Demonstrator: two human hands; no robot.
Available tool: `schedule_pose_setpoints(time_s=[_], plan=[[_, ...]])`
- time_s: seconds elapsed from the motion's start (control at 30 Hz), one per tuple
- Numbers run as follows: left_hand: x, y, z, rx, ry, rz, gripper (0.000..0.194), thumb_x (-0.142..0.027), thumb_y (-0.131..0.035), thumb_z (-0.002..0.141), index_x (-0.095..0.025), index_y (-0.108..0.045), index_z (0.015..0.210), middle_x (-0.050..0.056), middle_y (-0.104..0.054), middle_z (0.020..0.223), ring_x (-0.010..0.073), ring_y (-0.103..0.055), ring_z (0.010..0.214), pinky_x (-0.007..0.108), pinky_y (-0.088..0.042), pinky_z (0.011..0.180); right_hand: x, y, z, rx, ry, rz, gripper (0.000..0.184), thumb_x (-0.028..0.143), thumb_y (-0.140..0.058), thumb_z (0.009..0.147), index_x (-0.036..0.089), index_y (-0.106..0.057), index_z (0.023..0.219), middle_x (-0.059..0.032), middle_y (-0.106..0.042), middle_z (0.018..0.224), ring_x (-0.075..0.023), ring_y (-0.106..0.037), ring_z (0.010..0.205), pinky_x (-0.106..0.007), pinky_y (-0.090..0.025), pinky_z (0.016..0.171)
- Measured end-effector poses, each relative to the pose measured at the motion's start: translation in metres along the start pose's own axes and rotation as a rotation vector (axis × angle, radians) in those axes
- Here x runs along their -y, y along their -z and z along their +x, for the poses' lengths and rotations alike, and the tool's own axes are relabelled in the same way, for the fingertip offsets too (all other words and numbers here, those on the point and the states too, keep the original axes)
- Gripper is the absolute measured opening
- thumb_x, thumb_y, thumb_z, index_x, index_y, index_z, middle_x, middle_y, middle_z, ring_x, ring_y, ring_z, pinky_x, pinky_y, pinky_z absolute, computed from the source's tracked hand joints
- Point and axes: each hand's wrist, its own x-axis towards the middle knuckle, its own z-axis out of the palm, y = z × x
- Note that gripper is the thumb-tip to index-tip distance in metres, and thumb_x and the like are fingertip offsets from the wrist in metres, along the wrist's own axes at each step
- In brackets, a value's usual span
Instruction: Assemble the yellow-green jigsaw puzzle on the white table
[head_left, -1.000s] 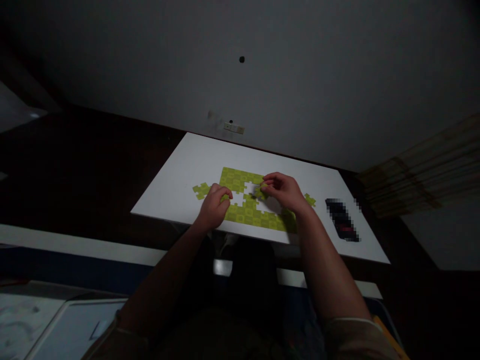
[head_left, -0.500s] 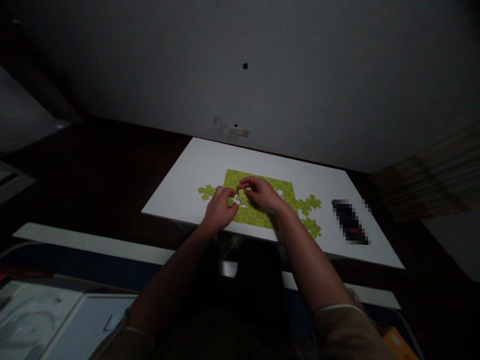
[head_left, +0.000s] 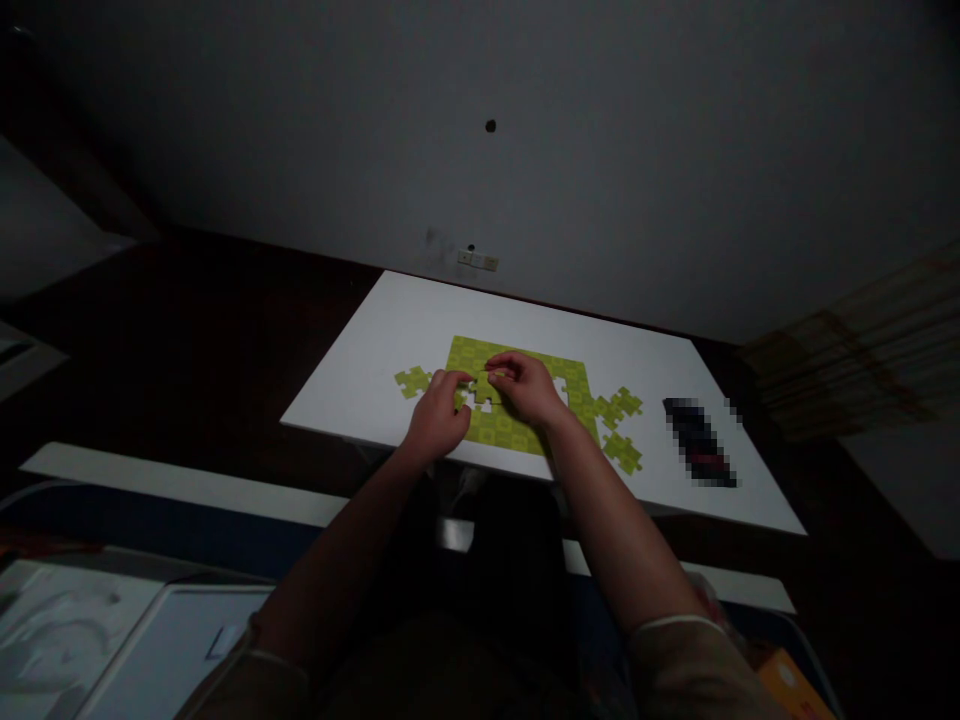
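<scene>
One green puzzle lay near the white table's front edge — the right hand pinched a piece at its gap, the left hand's thumb and forefinger curved apart beside it. Broad white tabletop ran beyond the puzzle's far edge.

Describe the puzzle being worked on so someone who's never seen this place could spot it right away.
Find the white table in front of the grey wall. Near its middle, beneath the left hand and right hand, lies the puzzle, a yellow-green checkered panel. Unlike the small loose pieces on either side, it is large, with white gaps inside.
</scene>
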Motion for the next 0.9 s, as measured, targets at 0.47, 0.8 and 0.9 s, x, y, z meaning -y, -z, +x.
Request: schedule_pose_setpoints(time_s=[0.47,0.8,0.9], plan=[[0.003,-0.001,0.003,-0.027,0.012,-0.049,0.05,-0.001,-0.059,0.083,-0.024,-0.066,0.127,0.009,-0.064,0.119,0.0298,-0.068,0.116,0.049,-0.058,0.108,0.009,-0.009,-0.016,0.023,0.318,-0.417,0.012,0.019,-0.075,0.096,0.028,-0.081,0.102,-0.0076,-0.079,0.108,-0.0291,-0.073,0.107,-0.047,-0.058,0.101],[0.005,0.0,0.003,-0.026,0.01,-0.052,0.047,-0.005,-0.06,0.083,-0.023,-0.068,0.126,0.008,-0.062,0.115,0.0295,-0.067,0.112,0.048,-0.058,0.105,0.006,-0.006,-0.016,0.137,0.376,-0.442,0.012,0.02,-0.074,0.102,0.029,-0.081,0.105,-0.0083,-0.08,0.111,-0.0297,-0.073,0.109,-0.048,-0.058,0.103],[0.005,-0.001,0.004,-0.019,0.01,-0.043,0.047,-0.006,-0.06,0.083,-0.023,-0.068,0.126,0.008,-0.063,0.115,0.0297,-0.067,0.112,0.048,-0.058,0.105,0.007,-0.006,-0.017,0.158,0.4,-0.464,0.013,0.019,-0.072,0.103,0.028,-0.081,0.108,-0.0091,-0.08,0.112,-0.0297,-0.073,0.109,-0.047,-0.058,0.102]])
